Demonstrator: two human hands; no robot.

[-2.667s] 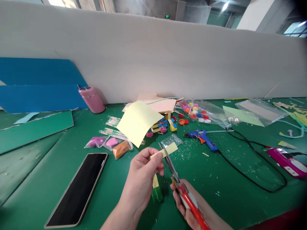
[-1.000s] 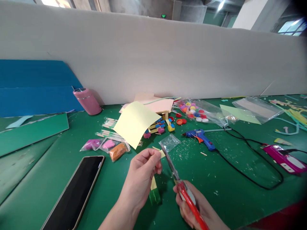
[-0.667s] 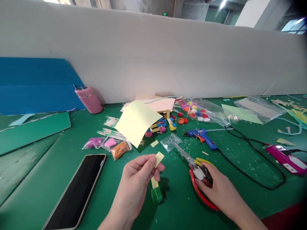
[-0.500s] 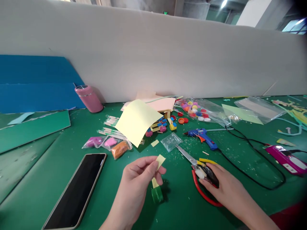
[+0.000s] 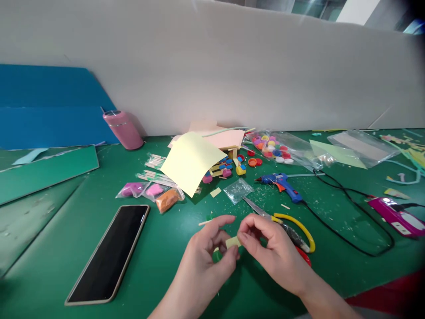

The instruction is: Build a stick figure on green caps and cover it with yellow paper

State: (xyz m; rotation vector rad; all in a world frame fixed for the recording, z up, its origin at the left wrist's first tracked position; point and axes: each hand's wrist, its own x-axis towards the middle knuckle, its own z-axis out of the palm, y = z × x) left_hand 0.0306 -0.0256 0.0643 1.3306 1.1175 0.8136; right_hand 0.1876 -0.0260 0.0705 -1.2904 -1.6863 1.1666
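My right hand point(image 5: 274, 252) pinches a small pale yellow paper strip point(image 5: 233, 242) between thumb and fingertips. My left hand point(image 5: 207, 261) is just left of it, thumb and index finger spread around the strip's free end. Its other fingers curl round a small green piece point(image 5: 217, 255), mostly hidden by the hand. A thin pale stick point(image 5: 204, 223) pokes out behind the left index finger. Beyond the right hand lie scissors point(image 5: 257, 207) with their handles hidden, and a tool with yellow handles point(image 5: 303, 228) and red ones, partly covered by the hand.
A phone point(image 5: 111, 252) lies at left, near bagged coloured clay point(image 5: 168, 200). Yellow paper point(image 5: 192, 161) covers part of some small craft pieces point(image 5: 226, 168). A blue glue gun point(image 5: 282, 184) trails its cord toward a magenta power strip point(image 5: 398, 215). A pink bottle point(image 5: 124, 130) stands behind.
My right hand has let go of the scissors and moved left to pinch the yellow strip. My left thumb and index finger have opened off the strip.
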